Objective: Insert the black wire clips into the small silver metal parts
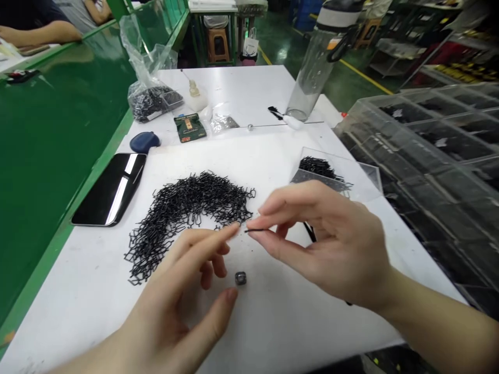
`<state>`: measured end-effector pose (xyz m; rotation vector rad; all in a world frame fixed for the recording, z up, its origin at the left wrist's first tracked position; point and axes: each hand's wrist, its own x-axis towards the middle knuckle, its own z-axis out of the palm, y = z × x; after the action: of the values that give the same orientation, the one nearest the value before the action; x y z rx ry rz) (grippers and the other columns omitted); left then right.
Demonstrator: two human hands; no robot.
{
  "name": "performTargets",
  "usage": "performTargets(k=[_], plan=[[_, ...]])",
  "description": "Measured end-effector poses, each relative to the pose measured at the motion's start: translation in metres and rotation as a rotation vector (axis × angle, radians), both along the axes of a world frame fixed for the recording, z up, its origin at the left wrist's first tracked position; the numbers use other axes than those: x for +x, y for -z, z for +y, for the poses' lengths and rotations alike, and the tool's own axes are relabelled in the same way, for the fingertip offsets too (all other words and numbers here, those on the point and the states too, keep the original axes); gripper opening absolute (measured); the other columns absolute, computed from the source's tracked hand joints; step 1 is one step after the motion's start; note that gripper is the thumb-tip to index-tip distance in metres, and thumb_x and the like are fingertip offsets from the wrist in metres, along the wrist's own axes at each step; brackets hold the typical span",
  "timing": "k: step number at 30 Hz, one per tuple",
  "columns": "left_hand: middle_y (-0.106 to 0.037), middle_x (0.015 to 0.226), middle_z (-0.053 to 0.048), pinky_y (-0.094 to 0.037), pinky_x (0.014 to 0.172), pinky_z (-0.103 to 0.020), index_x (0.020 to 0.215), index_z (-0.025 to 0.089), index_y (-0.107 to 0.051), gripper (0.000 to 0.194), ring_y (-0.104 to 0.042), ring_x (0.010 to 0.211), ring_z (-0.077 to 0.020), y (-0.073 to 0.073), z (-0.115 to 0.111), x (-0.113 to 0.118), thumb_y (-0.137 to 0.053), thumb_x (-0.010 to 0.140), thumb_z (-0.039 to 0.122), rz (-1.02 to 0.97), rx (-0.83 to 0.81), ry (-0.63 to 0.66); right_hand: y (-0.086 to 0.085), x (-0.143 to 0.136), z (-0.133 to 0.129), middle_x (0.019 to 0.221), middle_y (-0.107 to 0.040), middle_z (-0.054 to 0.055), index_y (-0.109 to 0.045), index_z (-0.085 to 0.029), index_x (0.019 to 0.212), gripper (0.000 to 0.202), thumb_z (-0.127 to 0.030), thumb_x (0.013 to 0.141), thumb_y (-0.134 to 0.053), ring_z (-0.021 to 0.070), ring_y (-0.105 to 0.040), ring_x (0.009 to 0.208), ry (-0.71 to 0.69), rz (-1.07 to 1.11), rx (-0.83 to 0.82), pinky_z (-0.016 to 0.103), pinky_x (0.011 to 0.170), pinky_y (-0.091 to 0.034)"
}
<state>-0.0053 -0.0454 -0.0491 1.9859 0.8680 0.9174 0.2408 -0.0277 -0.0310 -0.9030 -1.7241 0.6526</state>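
Between the thumb and forefinger of my right hand (331, 239) is a thin black bent-wire piece (255, 230), its tip pointing left. My left hand (187, 291) holds nothing; thumb and forefinger are apart, with the forefinger tip close to the end of that piece. A small dark metallic block (240, 278) lies on the white table just beyond my left thumb. Behind my hands, a curved pile of similar black wire pieces (195, 200) spreads over the table. A clear plastic tray (360, 176) with more black pieces sits beyond my right hand.
A phone (109, 189) and a dark blue oval case (144, 142) lie at the left. Farther back are a plastic bag of black parts (150, 101), a green card (189, 128) and a clear bottle (312, 72). Stacked clear compartment bins (421, 140) stand at the right.
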Motion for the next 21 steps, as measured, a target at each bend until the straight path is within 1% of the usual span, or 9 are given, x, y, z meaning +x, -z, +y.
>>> performTargets(k=[2, 4, 6, 7, 9, 13, 17, 19, 21], plan=[[-0.063, 0.119, -0.009, -0.062, 0.076, -0.027, 0.166, 0.03, -0.048, 0.073, -0.065, 0.094, -0.0189, 0.003, 0.0, -0.001, -0.062, 0.098, 0.007, 0.038, -0.027, -0.026, -0.008, 0.013, 0.009, 0.101, -0.085, -0.004, -0.076, -0.033, 0.104, 0.023, -0.013, 0.092, -0.078, 0.0198, -0.083, 0.094, 0.123, -0.038, 0.014, 0.034, 0.074, -0.069], [-0.067, 0.119, -0.008, -0.061, 0.08, -0.026, 0.158, 0.032, -0.057, 0.066, -0.066, 0.098, -0.0199, 0.004, -0.001, 0.0, -0.066, 0.097, 0.01, 0.114, -0.016, -0.021, -0.017, 0.033, 0.022, 0.095, -0.085, -0.004, -0.08, -0.034, 0.089, 0.019, -0.015, 0.09, -0.081, 0.0213, -0.081, 0.092, 0.297, -0.109, 0.016, 0.036, 0.074, -0.066], [-0.071, 0.12, -0.006, -0.059, 0.087, -0.025, 0.146, 0.034, -0.068, 0.053, -0.068, 0.104, -0.021, 0.004, -0.003, 0.002, -0.068, 0.096, 0.013, 0.192, 0.001, -0.03, -0.023, 0.057, 0.035, 0.087, -0.085, -0.003, -0.083, -0.034, 0.082, 0.019, -0.015, 0.086, -0.085, 0.0212, -0.078, 0.079, 0.415, -0.167, -0.007, 0.037, 0.063, -0.059], [-0.072, 0.121, -0.006, -0.059, 0.089, -0.025, 0.14, 0.034, -0.071, 0.047, -0.068, 0.106, -0.0214, 0.005, -0.003, 0.003, -0.068, 0.096, 0.015, 0.224, 0.014, -0.03, -0.026, 0.068, 0.041, 0.086, -0.085, -0.002, -0.085, -0.033, 0.081, 0.017, -0.016, 0.082, -0.088, 0.0211, -0.075, 0.074, 0.454, -0.208, -0.036, 0.038, 0.061, -0.055], [-0.073, 0.121, -0.005, -0.058, 0.09, -0.025, 0.133, 0.034, -0.074, 0.04, -0.07, 0.106, -0.0215, 0.005, -0.004, 0.004, -0.066, 0.098, 0.017, 0.269, 0.051, -0.02, -0.029, 0.087, 0.05, 0.073, -0.081, -0.001, -0.086, -0.03, 0.077, 0.012, -0.019, 0.077, -0.092, 0.0208, -0.07, 0.066, 0.514, -0.273, -0.107, 0.037, 0.06, -0.052], [-0.074, 0.118, -0.003, -0.058, 0.086, -0.023, 0.13, 0.035, -0.072, 0.038, -0.07, 0.105, -0.0184, 0.01, -0.001, 0.003, -0.058, 0.102, 0.014, 0.342, 0.12, 0.03, -0.04, 0.11, 0.051, 0.061, -0.073, 0.0, -0.088, -0.026, 0.078, 0.006, -0.022, 0.083, -0.085, 0.0213, -0.069, 0.064, 0.518, -0.427, -0.28, 0.037, 0.066, -0.052], [-0.073, 0.116, 0.001, -0.056, 0.087, -0.021, 0.127, 0.037, -0.072, 0.034, -0.07, 0.103, -0.0155, 0.014, 0.002, 0.001, -0.059, 0.104, 0.017, 0.357, 0.151, 0.014, -0.06, 0.117, 0.035, 0.08, -0.082, 0.004, -0.086, -0.024, 0.088, 0.015, -0.032, 0.095, -0.075, 0.0219, -0.073, 0.077, 0.558, -0.482, -0.326, 0.036, 0.072, -0.05], [-0.073, 0.116, 0.001, -0.055, 0.088, -0.021, 0.126, 0.038, -0.073, 0.03, -0.07, 0.103, -0.0155, 0.015, 0.001, 0.0, -0.062, 0.105, 0.02, 0.35, 0.152, 0.004, -0.063, 0.113, 0.023, 0.076, -0.08, 0.004, -0.083, -0.024, 0.093, 0.022, -0.041, 0.099, -0.069, 0.02, -0.07, 0.07, 0.546, -0.491, -0.361, 0.034, 0.065, -0.048], [-0.072, 0.115, 0.002, -0.055, 0.089, -0.022, 0.123, 0.038, -0.074, 0.024, -0.069, 0.102, -0.0156, 0.017, 0.001, 0.0, -0.066, 0.105, 0.023, 0.341, 0.139, -0.003, -0.056, 0.1, 0.011, 0.06, -0.072, -0.001, -0.078, -0.025, 0.095, 0.028, -0.051, 0.098, -0.069, 0.0184, -0.065, 0.055, 0.42, -0.537, -0.462, 0.032, 0.053, -0.044]])
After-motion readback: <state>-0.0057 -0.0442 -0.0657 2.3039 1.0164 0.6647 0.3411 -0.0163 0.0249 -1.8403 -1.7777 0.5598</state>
